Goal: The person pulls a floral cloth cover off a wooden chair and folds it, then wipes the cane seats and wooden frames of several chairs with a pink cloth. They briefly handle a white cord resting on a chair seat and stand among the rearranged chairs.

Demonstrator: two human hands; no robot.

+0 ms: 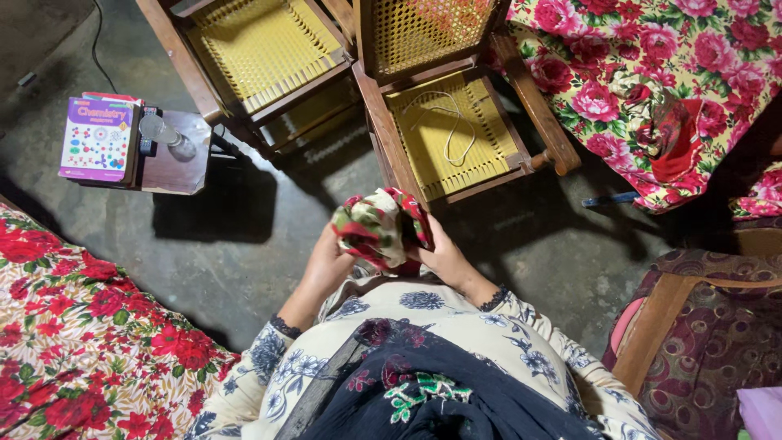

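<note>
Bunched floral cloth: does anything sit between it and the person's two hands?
Nothing visible does. The left hand and right hand both press directly on the bunched floral cloth, held above the floor before the cane-seat chair.

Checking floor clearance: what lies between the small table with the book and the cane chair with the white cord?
In the head view, a second cane chair stands between the small table and the corded chair; below it, bare dark floor.
</note>
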